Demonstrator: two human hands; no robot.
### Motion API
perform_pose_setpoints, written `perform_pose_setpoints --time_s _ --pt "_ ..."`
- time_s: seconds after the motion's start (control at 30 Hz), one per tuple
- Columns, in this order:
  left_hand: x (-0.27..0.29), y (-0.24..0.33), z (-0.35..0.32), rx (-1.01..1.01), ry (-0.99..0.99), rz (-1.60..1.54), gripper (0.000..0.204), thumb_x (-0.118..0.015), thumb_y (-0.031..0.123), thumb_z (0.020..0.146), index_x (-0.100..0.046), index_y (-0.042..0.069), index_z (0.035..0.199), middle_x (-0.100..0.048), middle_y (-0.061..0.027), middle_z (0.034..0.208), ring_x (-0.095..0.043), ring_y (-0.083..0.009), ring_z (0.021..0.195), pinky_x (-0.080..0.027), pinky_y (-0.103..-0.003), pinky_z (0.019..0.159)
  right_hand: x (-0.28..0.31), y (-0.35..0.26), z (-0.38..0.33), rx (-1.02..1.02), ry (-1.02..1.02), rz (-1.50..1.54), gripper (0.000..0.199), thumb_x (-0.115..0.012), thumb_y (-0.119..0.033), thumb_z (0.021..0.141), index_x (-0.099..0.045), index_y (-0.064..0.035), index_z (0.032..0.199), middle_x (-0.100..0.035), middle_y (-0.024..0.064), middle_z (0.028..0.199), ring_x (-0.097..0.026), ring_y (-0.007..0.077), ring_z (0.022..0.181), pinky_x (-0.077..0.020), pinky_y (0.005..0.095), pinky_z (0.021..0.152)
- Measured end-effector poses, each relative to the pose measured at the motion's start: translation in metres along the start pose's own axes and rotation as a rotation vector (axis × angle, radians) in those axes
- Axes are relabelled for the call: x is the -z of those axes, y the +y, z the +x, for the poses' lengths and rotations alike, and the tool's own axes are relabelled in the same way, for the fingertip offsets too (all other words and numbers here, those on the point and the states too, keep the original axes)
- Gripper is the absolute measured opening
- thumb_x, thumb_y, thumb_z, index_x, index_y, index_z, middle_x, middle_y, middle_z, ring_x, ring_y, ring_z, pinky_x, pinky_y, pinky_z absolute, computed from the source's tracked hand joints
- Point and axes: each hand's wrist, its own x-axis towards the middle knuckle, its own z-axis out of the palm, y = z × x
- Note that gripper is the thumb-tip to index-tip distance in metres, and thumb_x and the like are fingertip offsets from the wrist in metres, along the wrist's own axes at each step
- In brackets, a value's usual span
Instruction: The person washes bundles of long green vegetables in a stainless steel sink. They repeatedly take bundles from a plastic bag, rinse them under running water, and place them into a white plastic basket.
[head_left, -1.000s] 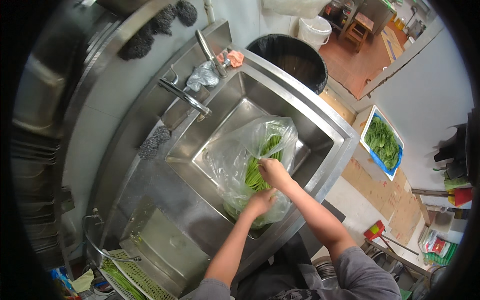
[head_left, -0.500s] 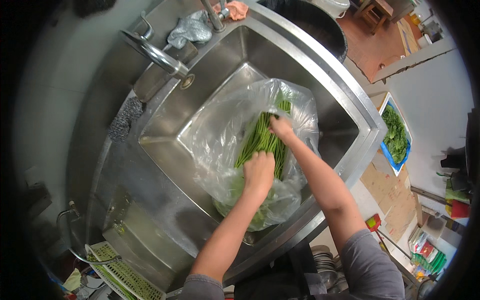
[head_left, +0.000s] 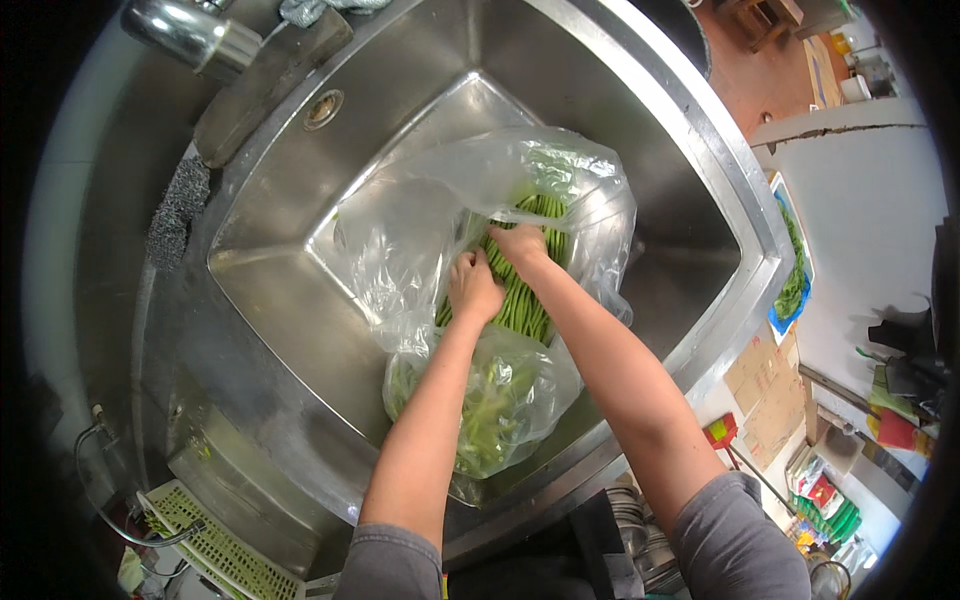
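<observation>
A bundle of long, thin green vegetable stalks (head_left: 522,305) lies in a large clear plastic bag (head_left: 385,265) inside the steel sink. The bag's mouth is spread around the stalks' bare middle. Paler green, leafy-looking parts show through the plastic at the near end. My left hand (head_left: 475,288) is on the bundle's left side, its fingers curled in at the stalks. Just beyond it and to the right, my right hand (head_left: 520,245) grips the stalks near the bag's far fold. The tips of its fingers are partly hidden among them.
The steel sink (head_left: 680,200) has a raised rim all round. A tap (head_left: 190,35) and a grey scouring pad (head_left: 180,212) are at the left. Low at the left stands a pale green slotted basket (head_left: 215,540). Beyond the right rim, a box of leafy greens (head_left: 790,270) shows.
The view has shifted closer over the sink. My left hand has moved up along the stalks and now lies close beside my right hand. The bag's near end bulges more.
</observation>
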Motion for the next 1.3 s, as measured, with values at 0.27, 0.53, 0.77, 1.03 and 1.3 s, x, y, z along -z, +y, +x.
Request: perform_pose_setpoints --time_s 0.27,0.53,0.77,1.03,1.3 --pt "-0.005 -0.026 -0.003 -0.12 -0.046 -0.108 0.057 -0.052 0.009 0.078 -0.042 0.006 0.133 -0.042 -0.0147 0.131 -0.041 -0.0362 0.118 -0.035 -0.043 0.101 -0.005 0.005 -0.005 -0.044 0.117 0.147 0.06 -0.075 -0.039 0.066 -0.061 0.0039 0.106 -0.064 0.0192 0.104 -0.064 0.0269 0.093 -0.0498 0.0345 0.081" --pt "0.011 -0.017 -0.015 -0.019 0.083 -0.447 0.039 -0.053 0.009 0.082 -0.053 0.004 0.121 -0.057 -0.0172 0.114 -0.056 -0.0323 0.104 -0.044 -0.038 0.09 0.032 0.014 -0.035 -0.07 -0.279 0.848 0.043 -0.066 -0.007 0.071 -0.052 -0.0005 0.111 -0.059 0.0128 0.103 -0.062 0.0244 0.086 -0.0517 0.0359 0.074" --pt "0.048 0.011 -0.06 0.025 0.192 -0.868 0.033 -0.047 0.014 0.089 -0.056 0.004 0.12 -0.057 -0.0153 0.116 -0.054 -0.0278 0.11 -0.041 -0.036 0.093 0.081 -0.013 -0.115 0.236 -0.359 0.81 0.042 -0.077 -0.016 0.073 -0.058 -0.0018 0.108 -0.062 0.0075 0.101 -0.059 0.0173 0.091 -0.0487 0.0319 0.078" --pt "0.137 0.059 -0.077 -0.487 0.123 -1.053 0.034 -0.05 0.012 0.088 -0.058 0.007 0.121 -0.058 -0.0115 0.118 -0.054 -0.0246 0.109 -0.041 -0.033 0.093 0.076 -0.003 -0.15 0.498 -0.261 0.581 0.044 -0.075 -0.013 0.073 -0.058 -0.0041 0.113 -0.065 0.0037 0.103 -0.06 0.0172 0.094 -0.0464 0.0309 0.085" --pt "0.167 0.057 -0.078 -0.252 0.143 -0.936 0.03 -0.046 0.017 0.094 -0.06 0.0 0.115 -0.063 -0.0096 0.11 -0.054 -0.0166 0.108 -0.039 -0.028 0.094 0.099 -0.017 -0.211 0.645 -0.074 0.488 0.032 -0.072 -0.016 0.069 -0.064 -0.0042 0.098 -0.068 0.0079 0.094 -0.064 0.0187 0.088 -0.0481 0.0314 0.079"
